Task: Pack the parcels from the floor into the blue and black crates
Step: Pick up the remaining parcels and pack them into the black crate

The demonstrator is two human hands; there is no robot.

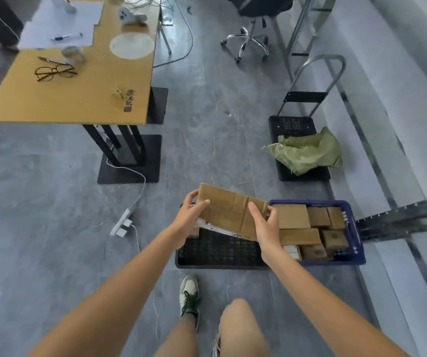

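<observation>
Hands, left (pixel 189 217) and right (pixel 266 225), clasp one cardboard parcel (pixel 229 211) over one black crate (pixel 217 249); blue crate (pixel 356 238) holds about seven.

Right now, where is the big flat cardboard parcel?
The flat cardboard parcel is held in both hands, left hand and right hand, just above the black crate, with the blue crate immediately to its right.

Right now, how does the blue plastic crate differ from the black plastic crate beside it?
The blue plastic crate is nearly full of brown cardboard parcels; the black plastic crate shows mostly bare mesh floor. The black one lies under the large flat cardboard parcel held in both hands, left hand and right hand; the blue one sits uncovered. Both rest side by side on the grey floor.
</observation>
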